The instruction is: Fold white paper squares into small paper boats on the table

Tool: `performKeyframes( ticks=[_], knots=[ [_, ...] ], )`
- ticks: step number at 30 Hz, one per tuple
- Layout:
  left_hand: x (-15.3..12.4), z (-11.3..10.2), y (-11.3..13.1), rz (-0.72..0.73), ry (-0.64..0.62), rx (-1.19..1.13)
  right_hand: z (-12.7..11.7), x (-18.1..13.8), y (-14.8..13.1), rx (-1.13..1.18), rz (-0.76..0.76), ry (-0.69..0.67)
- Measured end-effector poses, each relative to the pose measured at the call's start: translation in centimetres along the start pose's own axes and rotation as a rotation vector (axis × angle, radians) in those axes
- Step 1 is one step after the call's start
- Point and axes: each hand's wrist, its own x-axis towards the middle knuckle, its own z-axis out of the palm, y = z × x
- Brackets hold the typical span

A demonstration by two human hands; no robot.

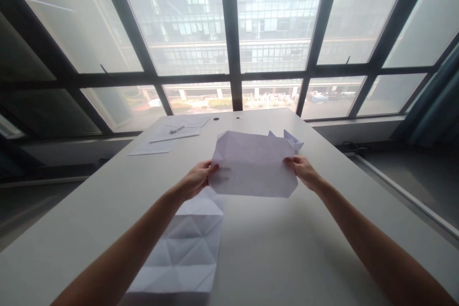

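Between my two hands a sheet of white paper (pixel 255 165) is held up above the table, its corners folded or cut at a slant. My left hand (pixel 197 178) pinches its left edge between thumb and fingers. On the opposite edge my right hand (pixel 301 170) grips the sheet the same way. Below my left forearm lies a creased sheet of paper (pixel 195 244), marked with crossing diagonal folds and partly hidden by the arm. Behind the held sheet, pointed folded paper pieces (pixel 293 140) stick out at the right.
Several loose white sheets (pixel 154 141) lie at the far left of the white table (pixel 268 248), with a small white object (pixel 176 129) on top. Two round holes show near the far edge. Large windows (pixel 193 19) stand beyond, and a dark curtain (pixel 430 95) hangs at right.
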Motion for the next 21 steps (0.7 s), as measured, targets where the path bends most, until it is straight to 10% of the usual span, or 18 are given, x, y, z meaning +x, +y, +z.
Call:
performKeyframes(
  ticks=[4, 11, 21],
  knots=[
    [-6.1, -2.6, -0.2, -0.176, -0.213, 0.108, 3.2, -0.1, -0.9, -0.044, 0.057, -0.068],
    [-11.2, -5.9, -2.0, 0.007, 0.269, 0.088, 11.7, 3.8, -1.8, -0.245, -0.010, -0.382],
    [-21.2, -9.5, -4.9, 0.034, 0.474, 0.474, 21.4, 7.8, -1.3, -0.560, -0.116, -0.790]
  ],
)
